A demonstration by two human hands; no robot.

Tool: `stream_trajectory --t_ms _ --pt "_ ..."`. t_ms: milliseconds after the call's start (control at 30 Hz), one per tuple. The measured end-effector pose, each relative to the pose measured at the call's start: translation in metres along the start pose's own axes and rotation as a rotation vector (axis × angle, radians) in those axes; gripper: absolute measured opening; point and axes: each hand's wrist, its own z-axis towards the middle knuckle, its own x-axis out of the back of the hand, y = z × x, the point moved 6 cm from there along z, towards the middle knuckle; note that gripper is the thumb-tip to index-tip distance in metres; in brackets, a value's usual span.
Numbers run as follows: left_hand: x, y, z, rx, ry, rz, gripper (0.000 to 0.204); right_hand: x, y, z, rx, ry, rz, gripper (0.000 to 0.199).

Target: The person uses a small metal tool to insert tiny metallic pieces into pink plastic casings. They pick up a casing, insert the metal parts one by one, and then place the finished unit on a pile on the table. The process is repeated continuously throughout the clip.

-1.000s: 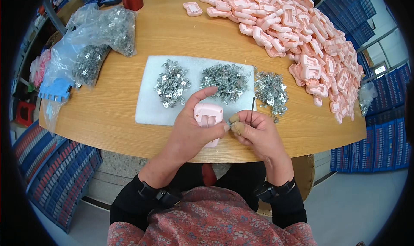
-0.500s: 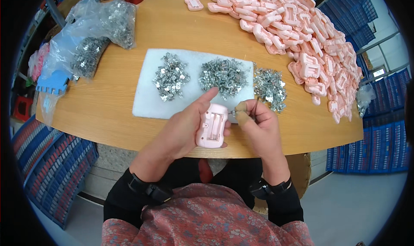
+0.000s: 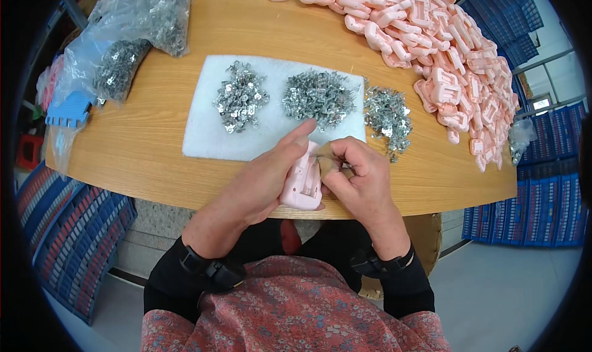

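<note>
My left hand [image 3: 262,179] grips a pink plastic housing [image 3: 302,182] at the near edge of the wooden table [image 3: 142,142]. My right hand [image 3: 357,173] presses against the housing's upper right side, thumb and fingers pinched on a small part that is mostly hidden. Just beyond the hands lies a white pad [image 3: 203,120] carrying two heaps of small metal clips [image 3: 239,98] [image 3: 317,96]. A third heap of metal clips [image 3: 387,112] lies on the bare wood to the right of the pad.
A big pile of pink plastic housings [image 3: 444,49] covers the table's far right. Clear bags of metal parts [image 3: 132,37] lie at the far left, beside a blue plastic piece [image 3: 68,108]. Blue crates [image 3: 68,228] stand on the floor at left and right.
The pink housing has turned from flat to tilted on its side in my left hand. My right hand has closed in against it.
</note>
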Motion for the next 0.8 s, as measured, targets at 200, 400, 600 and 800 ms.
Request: stream_trajectory --t_ms 200,400,600,800 --pt "0.005 -0.006 0.004 -0.014 0.019 0.022 0.055 -0.001 -0.011 -0.001 0.112 0.001 -0.195 0.022" --pt "0.010 -0.009 0.003 0.022 0.048 -0.021 0.054 0.004 -0.011 -0.007 0.093 -0.040 -0.171 0.034" --pt "0.009 -0.010 0.000 0.029 0.061 -0.061 0.058 0.005 -0.011 -0.005 0.029 -0.047 -0.101 0.036" --pt "-0.003 -0.007 -0.009 0.032 0.006 0.086 0.054 -0.016 0.025 -0.019 -0.661 -0.198 0.742 0.021"
